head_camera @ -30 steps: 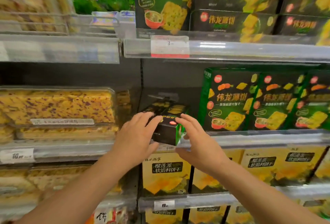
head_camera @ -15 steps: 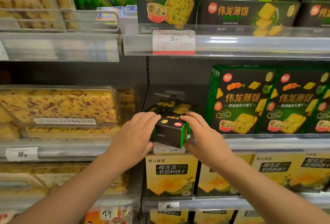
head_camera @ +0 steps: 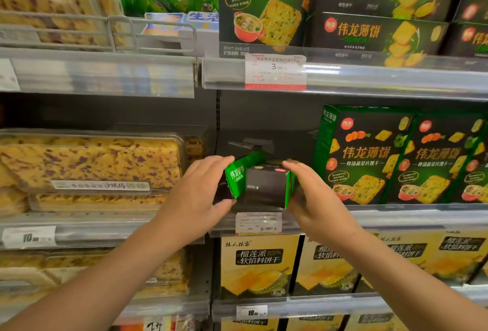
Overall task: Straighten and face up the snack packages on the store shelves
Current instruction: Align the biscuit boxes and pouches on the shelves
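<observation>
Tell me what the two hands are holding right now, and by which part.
Both hold green-and-black cracker boxes at the middle shelf's front edge. The left hand grips the left end, the right hand the right end. Two boxes seem pressed together.

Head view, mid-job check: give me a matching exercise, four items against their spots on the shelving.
Items:
1. green box
2. yellow durian boxes
3. clear trays of yellow cake
4. white and red price tag

Places:
A. left bay, middle shelf
B. rail of the upper shelf
C. held between the left hand and right hand
D. shelf below the hands

Pairs: 1-C, 2-D, 3-A, 4-B
</observation>
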`<action>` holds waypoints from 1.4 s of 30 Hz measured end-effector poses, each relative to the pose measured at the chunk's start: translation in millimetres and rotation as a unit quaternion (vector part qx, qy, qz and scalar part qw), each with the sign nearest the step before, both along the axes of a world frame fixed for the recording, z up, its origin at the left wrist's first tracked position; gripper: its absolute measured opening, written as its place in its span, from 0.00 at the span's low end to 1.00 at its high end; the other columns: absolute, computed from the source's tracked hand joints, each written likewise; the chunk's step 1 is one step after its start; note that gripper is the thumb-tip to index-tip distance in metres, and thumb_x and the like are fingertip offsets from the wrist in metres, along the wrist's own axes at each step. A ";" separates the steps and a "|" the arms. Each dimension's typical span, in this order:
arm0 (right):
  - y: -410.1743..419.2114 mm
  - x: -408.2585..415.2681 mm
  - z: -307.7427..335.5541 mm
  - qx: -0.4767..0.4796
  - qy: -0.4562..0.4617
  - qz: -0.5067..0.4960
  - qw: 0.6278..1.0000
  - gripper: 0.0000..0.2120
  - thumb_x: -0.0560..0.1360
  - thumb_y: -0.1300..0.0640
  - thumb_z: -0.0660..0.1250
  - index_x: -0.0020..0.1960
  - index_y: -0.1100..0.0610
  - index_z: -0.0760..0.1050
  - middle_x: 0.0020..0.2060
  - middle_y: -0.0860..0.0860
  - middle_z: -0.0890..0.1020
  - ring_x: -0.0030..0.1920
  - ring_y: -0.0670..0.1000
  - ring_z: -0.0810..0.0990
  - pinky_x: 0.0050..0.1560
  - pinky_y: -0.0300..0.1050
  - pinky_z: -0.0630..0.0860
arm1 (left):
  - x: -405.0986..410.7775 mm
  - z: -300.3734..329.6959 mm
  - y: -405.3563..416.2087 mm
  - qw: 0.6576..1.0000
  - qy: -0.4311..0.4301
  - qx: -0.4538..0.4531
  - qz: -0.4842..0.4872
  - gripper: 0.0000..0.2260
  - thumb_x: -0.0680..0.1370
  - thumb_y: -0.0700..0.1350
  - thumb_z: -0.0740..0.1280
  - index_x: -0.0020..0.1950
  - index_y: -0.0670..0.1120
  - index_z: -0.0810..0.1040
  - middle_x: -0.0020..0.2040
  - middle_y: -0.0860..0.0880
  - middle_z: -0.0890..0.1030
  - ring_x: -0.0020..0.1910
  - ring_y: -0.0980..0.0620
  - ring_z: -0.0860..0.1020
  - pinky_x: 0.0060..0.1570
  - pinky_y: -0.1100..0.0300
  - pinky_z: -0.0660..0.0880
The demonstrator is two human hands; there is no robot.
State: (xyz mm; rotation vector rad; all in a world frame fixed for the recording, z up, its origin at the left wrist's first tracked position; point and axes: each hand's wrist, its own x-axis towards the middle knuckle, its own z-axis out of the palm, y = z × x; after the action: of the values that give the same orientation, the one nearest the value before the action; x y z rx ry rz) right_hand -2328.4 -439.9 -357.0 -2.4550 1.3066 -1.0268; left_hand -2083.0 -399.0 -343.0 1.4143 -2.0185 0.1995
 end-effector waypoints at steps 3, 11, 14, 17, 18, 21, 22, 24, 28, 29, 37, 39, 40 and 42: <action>2.1 1.6 16.3 0.015 -0.037 -0.005 0.999 0.37 0.75 0.58 0.71 0.76 0.43 0.55 0.61 0.38 0.71 0.55 0.40 0.71 0.55 0.33 0.70 | -0.4 11.8 5.8 0.999 0.039 0.002 -0.018 0.35 0.73 0.49 0.74 0.76 0.53 0.60 0.69 0.57 0.69 0.67 0.60 0.62 0.61 0.67 0.61; 10.1 4.0 59.0 0.065 -0.084 0.027 0.994 0.33 0.77 0.59 0.68 0.73 0.36 0.58 0.50 0.35 0.78 0.46 0.38 0.77 0.44 0.31 0.75 | -10.1 69.8 6.6 0.995 0.070 -0.021 -0.073 0.32 0.77 0.43 0.70 0.77 0.53 0.59 0.64 0.63 0.64 0.66 0.65 0.58 0.64 0.69 0.56; 11.8 3.3 60.0 0.078 -0.107 0.032 0.991 0.32 0.77 0.60 0.67 0.72 0.36 0.60 0.51 0.34 0.79 0.47 0.37 0.79 0.45 0.35 0.78 | -14.5 76.2 6.2 0.996 0.025 -0.027 -0.079 0.30 0.77 0.42 0.69 0.76 0.51 0.61 0.69 0.58 0.66 0.69 0.63 0.57 0.60 0.80 0.51; 10.3 1.6 50.9 0.093 -0.101 0.012 0.990 0.33 0.77 0.60 0.69 0.72 0.36 0.58 0.59 0.35 0.76 0.60 0.43 0.77 0.63 0.47 0.75 | -15.7 70.7 8.1 0.997 0.008 -0.025 -0.078 0.31 0.76 0.44 0.70 0.76 0.52 0.61 0.70 0.58 0.66 0.69 0.64 0.56 0.58 0.80 0.52; 8.8 -0.2 46.1 0.092 -0.097 0.009 0.991 0.34 0.76 0.60 0.69 0.70 0.33 0.57 0.59 0.35 0.76 0.61 0.42 0.76 0.65 0.43 0.72 | -15.9 69.3 9.1 0.997 0.001 -0.026 -0.076 0.31 0.76 0.45 0.71 0.76 0.52 0.61 0.70 0.58 0.66 0.70 0.63 0.57 0.59 0.78 0.52; 5.6 -5.7 27.2 0.080 -0.050 -0.001 0.996 0.42 0.74 0.65 0.70 0.62 0.22 0.55 0.57 0.34 0.76 0.57 0.35 0.76 0.56 0.27 0.73 | -14.7 69.9 12.0 0.997 -0.013 -0.037 -0.072 0.30 0.75 0.40 0.72 0.74 0.50 0.65 0.69 0.56 0.68 0.68 0.62 0.59 0.61 0.76 0.53; 4.8 -6.9 19.4 0.084 -0.036 -0.002 0.996 0.45 0.73 0.67 0.70 0.60 0.20 0.53 0.57 0.33 0.75 0.57 0.36 0.76 0.55 0.30 0.75 | -13.4 71.9 12.7 0.997 -0.011 -0.041 -0.070 0.29 0.74 0.39 0.72 0.73 0.50 0.67 0.68 0.56 0.69 0.67 0.63 0.59 0.61 0.76 0.53; 3.6 -6.5 4.7 0.095 -0.011 -0.001 0.995 0.47 0.71 0.68 0.70 0.59 0.19 0.51 0.60 0.30 0.71 0.59 0.40 0.76 0.55 0.38 0.79 | -10.2 78.2 15.0 0.997 -0.002 -0.051 -0.063 0.28 0.74 0.38 0.72 0.72 0.50 0.68 0.67 0.57 0.69 0.66 0.65 0.59 0.61 0.75 0.54; 1.6 3.0 -11.3 0.074 0.028 -0.026 0.997 0.39 0.71 0.61 0.73 0.64 0.28 0.55 0.68 0.30 0.65 0.61 0.44 0.77 0.54 0.44 0.80 | -7.4 91.6 23.3 0.995 -0.016 -0.078 -0.053 0.29 0.73 0.37 0.73 0.72 0.47 0.69 0.67 0.54 0.71 0.68 0.60 0.62 0.63 0.75 0.55; 0.4 6.2 -12.8 0.069 0.027 -0.037 0.997 0.38 0.71 0.59 0.73 0.65 0.31 0.55 0.70 0.32 0.65 0.60 0.44 0.79 0.53 0.45 0.80 | -7.0 94.0 26.3 0.995 -0.020 -0.082 -0.052 0.29 0.72 0.37 0.74 0.72 0.47 0.69 0.66 0.53 0.72 0.68 0.59 0.63 0.63 0.74 0.55; -6.0 26.0 -13.3 -0.039 0.136 -0.028 0.990 0.38 0.73 0.54 0.71 0.74 0.36 0.54 0.75 0.39 0.60 0.67 0.47 0.69 0.59 0.44 0.74 | 3.1 108.5 49.8 0.991 -0.025 -0.127 -0.040 0.30 0.68 0.32 0.76 0.68 0.42 0.73 0.64 0.49 0.75 0.65 0.53 0.68 0.67 0.76 0.54; -7.9 33.5 -12.4 -0.052 0.149 -0.017 0.987 0.36 0.74 0.54 0.70 0.75 0.39 0.55 0.75 0.41 0.61 0.67 0.48 0.66 0.65 0.44 0.70 | 6.9 113.0 56.6 0.989 -0.019 -0.143 -0.041 0.30 0.67 0.32 0.76 0.68 0.42 0.73 0.63 0.49 0.75 0.64 0.52 0.69 0.67 0.74 0.57; -8.4 38.1 -12.3 -0.052 0.144 -0.008 0.988 0.36 0.74 0.54 0.70 0.76 0.40 0.56 0.75 0.42 0.62 0.67 0.48 0.66 0.66 0.44 0.68 | 8.5 115.3 60.1 0.988 -0.013 -0.151 -0.042 0.30 0.67 0.32 0.77 0.68 0.42 0.74 0.63 0.50 0.75 0.64 0.52 0.69 0.66 0.73 0.58; -8.7 48.5 -13.2 -0.041 0.126 0.007 0.991 0.36 0.74 0.54 0.71 0.76 0.41 0.57 0.75 0.43 0.62 0.69 0.48 0.65 0.68 0.43 0.67 | 12.1 120.1 67.0 0.985 0.004 -0.168 -0.045 0.30 0.67 0.32 0.77 0.68 0.43 0.74 0.62 0.52 0.75 0.63 0.52 0.70 0.65 0.72 0.60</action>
State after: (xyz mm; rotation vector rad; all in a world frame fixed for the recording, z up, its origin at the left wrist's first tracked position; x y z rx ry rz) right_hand -2279.8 -448.6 -370.2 -2.7231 1.3385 -0.8022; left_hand -2070.8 -332.0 -222.9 1.1096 -1.9274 0.4700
